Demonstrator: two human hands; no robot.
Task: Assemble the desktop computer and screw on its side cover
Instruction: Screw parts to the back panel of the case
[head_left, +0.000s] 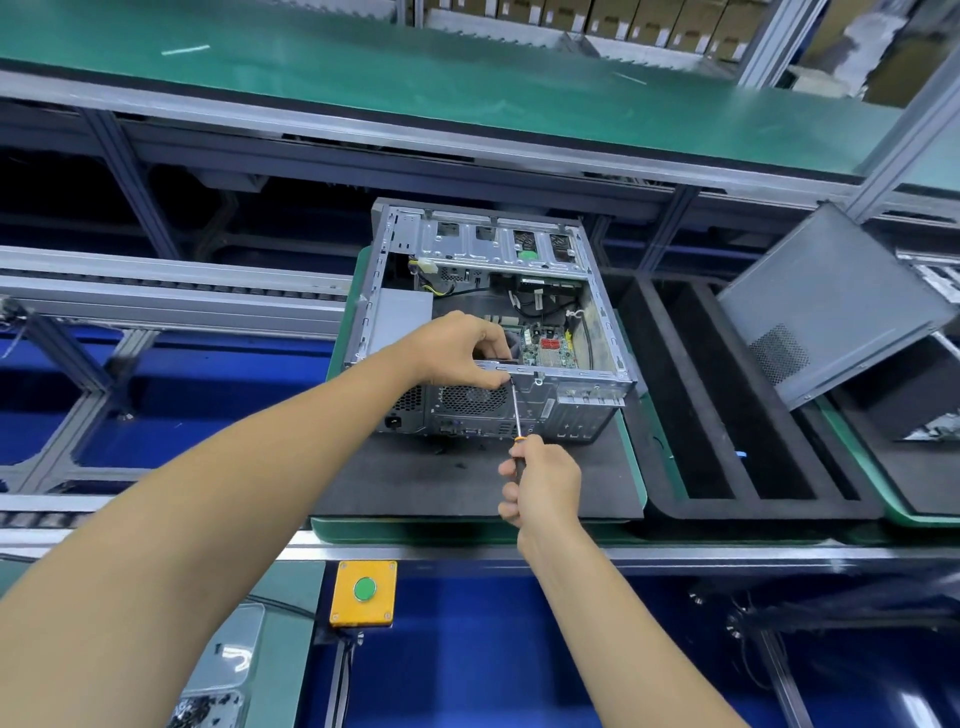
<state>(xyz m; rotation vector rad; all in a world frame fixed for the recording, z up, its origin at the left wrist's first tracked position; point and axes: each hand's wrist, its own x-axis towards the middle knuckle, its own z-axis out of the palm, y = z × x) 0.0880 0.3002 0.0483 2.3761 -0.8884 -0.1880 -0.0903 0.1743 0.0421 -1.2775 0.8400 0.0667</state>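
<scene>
An open desktop computer case (587, 384) lies on its side on a black mat (452, 488), its inside facing up with the motherboard (550, 351) and cables showing. My left hand (462, 348) curls over the case's near top rail, thumb and fingers at the tip of a screwdriver (515, 410). My right hand (540, 480) grips the screwdriver's dark handle below the case's rear panel. The thin shaft slants up to the rail edge. The grey side cover (831, 306) leans tilted at the right, apart from the case.
The mat rests on a green pallet (467, 530) on a conveyor line. A black foam tray (727, 415) with long slots sits to the right. A yellow box with a green button (364, 590) is at the front. A clear bin of screws (208, 706) is bottom left.
</scene>
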